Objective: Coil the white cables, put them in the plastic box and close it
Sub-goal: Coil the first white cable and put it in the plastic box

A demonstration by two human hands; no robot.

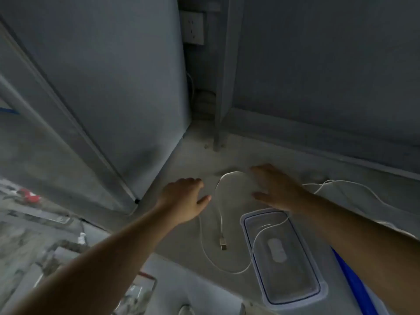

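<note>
Grey counter (181, 242) carries everything. Clear box (284, 255), lid on, lies just below the right hand (276, 188). White cable (219, 214) loops between both hands and over the lid (plug end loose). Left hand (184, 197) hovers spread; the right too, gripping nothing.

Legible text, labels, brands, numbers, signs: none. Plastic box (284, 255), clear with lid on: oval raised patch at lid centre, any marking on it blurred beyond reading. White cables (218, 201): no print visible on cord or plug. Wall socket (193, 27): plain face, no lettering discernible. Red-edged item (141, 289) at the lower edge: surface too blurred to read.
</note>
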